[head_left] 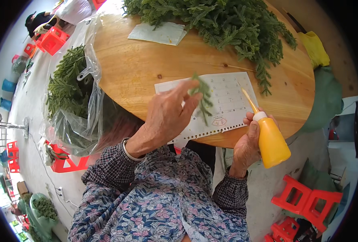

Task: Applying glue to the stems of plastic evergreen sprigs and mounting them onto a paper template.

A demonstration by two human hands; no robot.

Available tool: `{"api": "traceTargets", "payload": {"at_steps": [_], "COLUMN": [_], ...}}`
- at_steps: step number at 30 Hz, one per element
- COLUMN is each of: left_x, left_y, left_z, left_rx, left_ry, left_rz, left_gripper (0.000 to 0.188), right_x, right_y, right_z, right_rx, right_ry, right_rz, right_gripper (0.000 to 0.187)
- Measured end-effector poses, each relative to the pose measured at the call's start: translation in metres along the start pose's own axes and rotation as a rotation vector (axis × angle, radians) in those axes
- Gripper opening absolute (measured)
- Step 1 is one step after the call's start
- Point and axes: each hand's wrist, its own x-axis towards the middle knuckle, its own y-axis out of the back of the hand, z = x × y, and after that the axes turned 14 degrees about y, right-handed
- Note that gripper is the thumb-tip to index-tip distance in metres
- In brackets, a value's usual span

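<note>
My left hand (166, 109) pinches a small green artificial pine sprig (204, 97) between thumb and fingers, somewhat blurred, above a printed calendar sheet (231, 94). The sheet lies on the round wooden table (126, 60), its punched edge toward me. In my right hand (246, 147) is a yellow glue bottle (273, 142) with a white collar. Its long thin nozzle points up and to the left, over the sheet's right side. The sprig and the nozzle tip are apart.
A large heap of green pine sprigs (215, 24) covers the table's far side, beside a folded white paper (156, 33). To the left hangs a clear plastic bag (72, 129) holding more pine sprigs (69, 80). Red stools (293, 195) stand at the lower right; a yellow cloth (315, 49) is at the far right.
</note>
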Motion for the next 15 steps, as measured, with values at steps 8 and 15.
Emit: {"api": "traceTargets", "payload": {"at_steps": [8,15], "left_x": [0.038,0.045], "left_y": [0.013,0.009], "left_z": [-0.016,-0.013], "left_rx": [0.382,0.33], "left_ry": [-0.589,-0.545], "left_rz": [-0.124,-0.188], "left_gripper": [0.022,0.017], "right_x": [0.0,0.0], "right_y": [-0.001,-0.001], "right_z": [-0.001,-0.001], "right_rx": [0.034,0.021], "right_ry": [0.008,0.008], "right_rz": [0.003,0.029], "right_gripper": [0.041,0.041]}}
